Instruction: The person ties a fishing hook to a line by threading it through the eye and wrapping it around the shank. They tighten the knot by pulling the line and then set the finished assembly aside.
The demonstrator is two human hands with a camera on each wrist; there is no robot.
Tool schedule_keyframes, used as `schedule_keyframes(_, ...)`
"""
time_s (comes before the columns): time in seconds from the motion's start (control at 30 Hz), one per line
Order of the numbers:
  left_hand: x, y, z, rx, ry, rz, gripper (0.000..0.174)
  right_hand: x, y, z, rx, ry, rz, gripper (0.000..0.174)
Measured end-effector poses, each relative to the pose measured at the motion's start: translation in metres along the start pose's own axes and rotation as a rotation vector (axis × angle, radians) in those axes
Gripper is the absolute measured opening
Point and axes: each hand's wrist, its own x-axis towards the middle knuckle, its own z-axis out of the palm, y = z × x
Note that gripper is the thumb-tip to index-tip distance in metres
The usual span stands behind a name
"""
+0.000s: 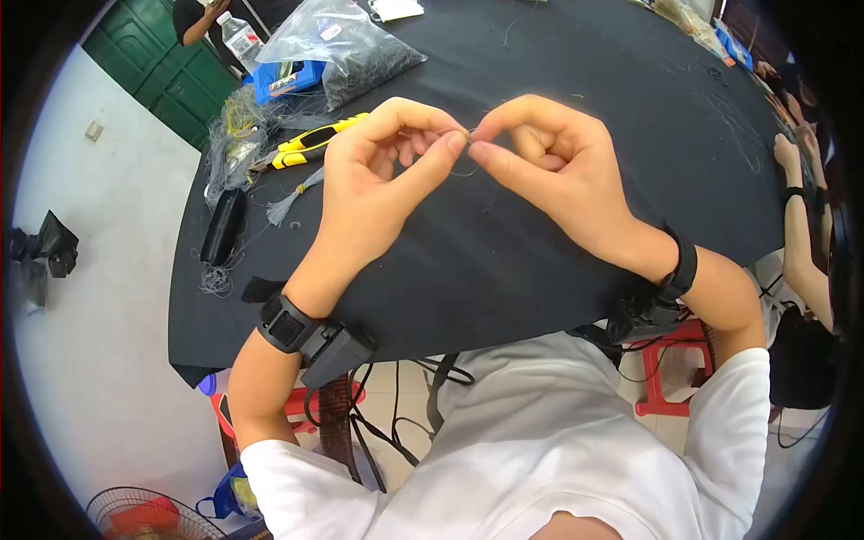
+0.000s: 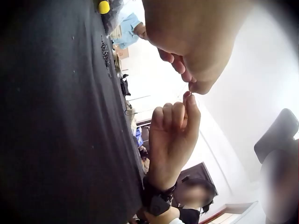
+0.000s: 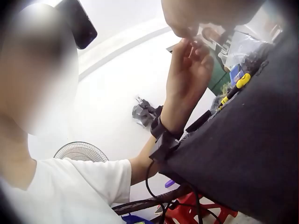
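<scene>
Over the black-covered table (image 1: 486,288), my left hand (image 1: 373,180) and right hand (image 1: 576,175) meet fingertip to fingertip. Each one pinches a thin, pale line (image 1: 464,174) between thumb and forefinger, and a small loop of it curves below the fingertips. The other fingers are curled in towards the palms. In the left wrist view the right hand (image 2: 174,133) appears beyond the left, with the tips almost together. The right wrist view shows the left hand (image 3: 189,77) from the other side. Whatever lies between the fingertips is mostly hidden.
Left of the hands lie yellow-and-black pliers (image 1: 301,148), a bundle of grey strands (image 1: 297,200), a black cylinder (image 1: 223,225) and tangled line (image 1: 236,144). Behind are a blue box (image 1: 279,85), a clear bag of dark pieces (image 1: 360,67) and a bottle (image 1: 239,38). Other people sit right.
</scene>
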Motion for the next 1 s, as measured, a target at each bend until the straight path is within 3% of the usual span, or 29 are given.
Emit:
schedule_keyframes(0.87, -0.0042, 0.0026, 0.0060, -0.168, 0.021, -0.027, 0.014, -0.0009, -0.0028, -0.0010, -0.107, 0.013, -0.063, 0.006)
schedule_keyframes(1.0, -0.0038, 0.0038, 0.0050, -0.031, -0.009, 0.023, 0.019, -0.0008, -0.0030, -0.0008, -0.090, 0.013, -0.050, 0.006)
